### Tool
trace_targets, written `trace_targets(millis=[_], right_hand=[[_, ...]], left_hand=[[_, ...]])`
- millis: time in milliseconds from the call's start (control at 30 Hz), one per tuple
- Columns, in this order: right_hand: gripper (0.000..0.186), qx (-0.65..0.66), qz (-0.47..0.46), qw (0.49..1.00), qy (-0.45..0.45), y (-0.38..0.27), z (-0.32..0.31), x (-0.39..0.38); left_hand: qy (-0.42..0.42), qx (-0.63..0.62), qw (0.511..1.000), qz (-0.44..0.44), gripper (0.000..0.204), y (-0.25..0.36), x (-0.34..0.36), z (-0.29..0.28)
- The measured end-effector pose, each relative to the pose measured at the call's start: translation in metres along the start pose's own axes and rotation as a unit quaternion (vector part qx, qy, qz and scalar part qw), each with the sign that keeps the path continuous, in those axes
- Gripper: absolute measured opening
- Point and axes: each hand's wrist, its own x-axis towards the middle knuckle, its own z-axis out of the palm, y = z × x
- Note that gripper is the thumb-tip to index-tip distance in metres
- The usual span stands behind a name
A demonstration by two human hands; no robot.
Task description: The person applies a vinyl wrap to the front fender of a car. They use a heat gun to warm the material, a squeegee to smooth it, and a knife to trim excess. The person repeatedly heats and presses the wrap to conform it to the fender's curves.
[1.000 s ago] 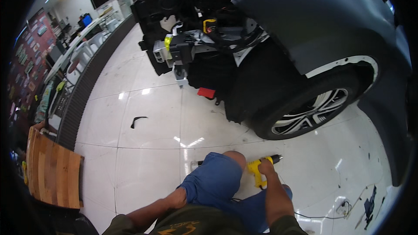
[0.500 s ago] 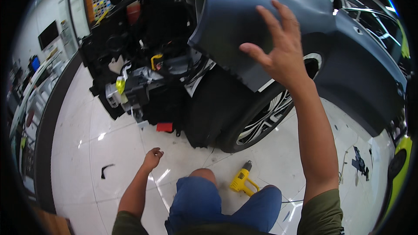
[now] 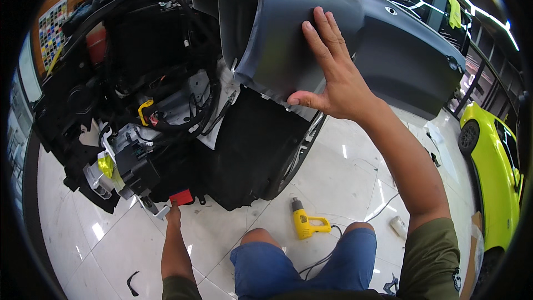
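My right hand (image 3: 333, 72) is spread over the grey front fender (image 3: 288, 28) of a car, palm toward the panel and thumb apart. Whether the palm presses on the metal I cannot tell. Low on the left, my left hand (image 3: 174, 215) reaches to a flat red rectangular squeegee (image 3: 181, 197) at the lower edge of the car's stripped front end. Its fingertips close on the squeegee's lower edge and are partly hidden. Behind the fender's front edge lies the black wheel-arch liner (image 3: 244, 144), and the tyre (image 3: 286, 175) shows beside it.
A yellow heat gun (image 3: 308, 221) lies on the tiled floor between my knees, its cable trailing back. Exposed wiring and brackets (image 3: 133, 161) jut out at the left. Near my left arm is a thin black trim piece (image 3: 132, 284). A lime-green car (image 3: 491, 172) stands at the right.
My left hand has come forward from open air to the red squeegee. My right hand stays spread over the fender, while the whole view has shifted and turned toward the car's front.
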Motion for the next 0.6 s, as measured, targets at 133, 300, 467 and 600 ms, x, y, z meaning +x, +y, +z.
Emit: trace_targets(millis=[133,300,467,600], right_hand=[[0.107,-0.009,-0.011,1.0,-0.011,-0.001,-0.001,-0.003],[0.109,-0.024,-0.012,0.999,-0.042,0.002,0.001,-0.011],[0.108,-0.009,-0.025,0.998,-0.05,-0.008,-0.003,0.005],[0.103,-0.018,-0.003,0.999,-0.048,-0.008,-0.018,-0.006]], left_hand=[[-0.042,-0.168,0.966,-0.19,0.033,-0.021,0.022,0.02],[-0.165,-0.293,0.912,-0.235,0.028,-0.016,0.012,0.029],[-0.089,-0.39,0.897,-0.19,0.025,-0.024,0.006,0.009],[-0.14,-0.426,0.874,-0.186,0.03,-0.011,-0.015,-0.017]])
